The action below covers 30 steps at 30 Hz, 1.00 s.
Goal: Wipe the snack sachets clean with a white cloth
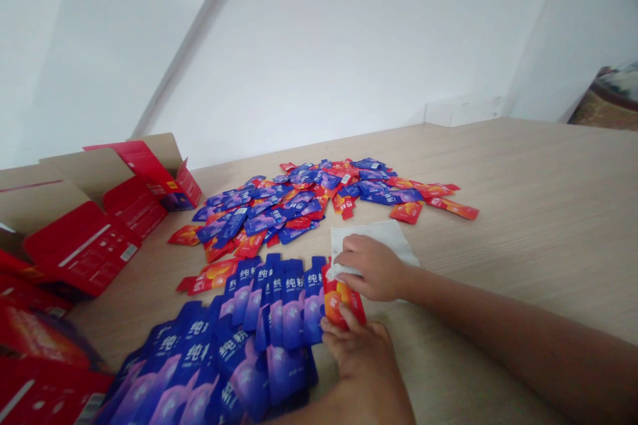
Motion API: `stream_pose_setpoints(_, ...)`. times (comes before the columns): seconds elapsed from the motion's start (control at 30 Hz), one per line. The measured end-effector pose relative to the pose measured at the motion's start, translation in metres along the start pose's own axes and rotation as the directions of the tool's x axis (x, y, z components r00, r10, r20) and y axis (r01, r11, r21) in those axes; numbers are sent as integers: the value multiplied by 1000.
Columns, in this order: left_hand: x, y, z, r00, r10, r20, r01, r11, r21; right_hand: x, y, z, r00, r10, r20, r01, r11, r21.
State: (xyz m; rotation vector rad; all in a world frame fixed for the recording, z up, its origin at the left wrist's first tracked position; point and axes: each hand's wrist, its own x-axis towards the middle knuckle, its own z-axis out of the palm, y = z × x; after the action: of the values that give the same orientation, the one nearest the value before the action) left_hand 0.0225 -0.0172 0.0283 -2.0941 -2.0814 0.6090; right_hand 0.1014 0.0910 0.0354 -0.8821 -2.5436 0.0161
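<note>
A red-orange sachet [337,300] lies flat on the table at the right end of a row of blue-purple sachets [293,305]. Fingers of my left hand [366,358] press its lower end. From the right, my right hand [373,267] is closed on a fold of white cloth [349,270] over the sachet's upper part. More of the cloth is spread on the table beneath and behind this hand. Further blue-purple sachets [174,372] overlap in layers at the lower left.
Beyond my hands lies a loose pile of mixed red and blue sachets [279,206]. Open red cartons [90,252] line the left side. White walls rise behind the wood-grain table [523,212], and a small white box [463,111] sits at its back edge.
</note>
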Motion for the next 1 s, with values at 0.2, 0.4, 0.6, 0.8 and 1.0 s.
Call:
stream_pose_setpoints(0.2, -2, -1, -2, 999, 4, 37, -4, 1000, 11, 2, 2, 7, 998, 19, 67, -18, 1000, -16)
stream_pose_setpoints(0.4, 0, 9, 18, 993, -72, -99, 79, 994, 74, 4, 12, 3, 985, 171, 6, -170, 983, -66)
stream_pose_setpoints(0.6, 3, 8, 17, 994, -45, -103, 50, 997, 51, 0, -3, 3, 999, -37, 26, 36, 999, 26)
stream_pose_setpoints(0.8, 3, 9, 19, 995, -68, -78, 72, 996, 46, 3, 7, 7, 993, 104, 54, -101, 994, -51)
stream_pose_setpoints(1.0, 3, 11, 23, 988, -87, -131, 96, 993, 63, 2, 2, 2, 994, 111, 11, -110, 992, -56)
